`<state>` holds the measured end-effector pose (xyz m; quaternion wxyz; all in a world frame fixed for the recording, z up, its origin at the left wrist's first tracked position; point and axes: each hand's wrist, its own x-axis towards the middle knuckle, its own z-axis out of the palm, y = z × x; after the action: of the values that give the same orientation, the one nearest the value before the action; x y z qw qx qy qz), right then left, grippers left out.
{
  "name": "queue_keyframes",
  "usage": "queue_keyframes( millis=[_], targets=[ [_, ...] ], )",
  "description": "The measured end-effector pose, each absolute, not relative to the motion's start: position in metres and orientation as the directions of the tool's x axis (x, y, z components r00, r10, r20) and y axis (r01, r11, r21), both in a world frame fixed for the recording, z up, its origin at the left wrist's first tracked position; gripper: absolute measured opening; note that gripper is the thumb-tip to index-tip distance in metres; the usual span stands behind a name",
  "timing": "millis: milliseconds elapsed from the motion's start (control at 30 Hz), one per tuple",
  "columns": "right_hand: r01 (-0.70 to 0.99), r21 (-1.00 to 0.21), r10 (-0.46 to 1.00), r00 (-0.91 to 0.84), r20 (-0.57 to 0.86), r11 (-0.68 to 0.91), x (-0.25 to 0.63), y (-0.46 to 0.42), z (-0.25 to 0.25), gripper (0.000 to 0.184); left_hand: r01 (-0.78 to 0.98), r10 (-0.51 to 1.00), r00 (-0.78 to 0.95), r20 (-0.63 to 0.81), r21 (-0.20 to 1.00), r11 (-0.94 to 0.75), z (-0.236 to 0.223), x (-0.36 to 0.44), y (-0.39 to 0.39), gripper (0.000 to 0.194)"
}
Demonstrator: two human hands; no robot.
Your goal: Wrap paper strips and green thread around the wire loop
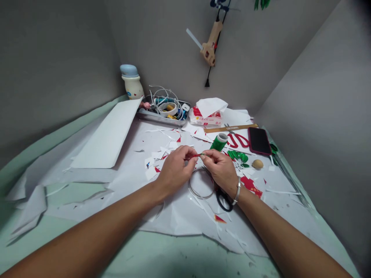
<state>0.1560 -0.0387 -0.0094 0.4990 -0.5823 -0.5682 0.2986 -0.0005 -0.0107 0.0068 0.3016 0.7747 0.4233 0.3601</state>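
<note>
Both my hands meet over the middle of the tabletop [174, 255], each pinched on one thin strand [196, 155]. My left hand [179, 170] has thumb and finger closed on its red part; my right hand [222, 168], with a silver bracelet [238, 191] at the wrist, pinches the green end. The strand lies between my fingertips, too small for me to make out more.

Taking that meeting point as the centre of the clock, a thin wire ring [189, 185] lies at 6 o'clock, just below my hands. At 5, the black handle [224, 201] of something shows, the rest hidden under my right hand. A spool of green thread [218, 144] is near at 2, and a heap of small green pieces [238, 156] at 3, with a round brown ball [257, 164] beyond them. Between 2 and 3 are the red scissors [242, 141], then a phone [259, 141]. Torn red paper [251, 186] lies at 4, paper scraps [158, 155] at 9.

Farther off, a tissue pack [205, 120] sits at 12, a metal tray [162, 118] of odds and ends at 11. A glue gun [211, 48] hangs on the wall [162, 42] at 12.
</note>
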Motion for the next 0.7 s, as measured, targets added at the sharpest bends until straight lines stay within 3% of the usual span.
queue_keyframes(
  millis=[700],
  targets=[
    [0.392, -0.904, 0.974, 0.066, 0.216, 0.174, 0.1621, -0.0393, -0.0082, 0.023, 0.360, 0.917, 0.337, 0.213, 0.871, -0.334, 0.0062, -0.0023, -0.0056, 0.016]
  ],
)
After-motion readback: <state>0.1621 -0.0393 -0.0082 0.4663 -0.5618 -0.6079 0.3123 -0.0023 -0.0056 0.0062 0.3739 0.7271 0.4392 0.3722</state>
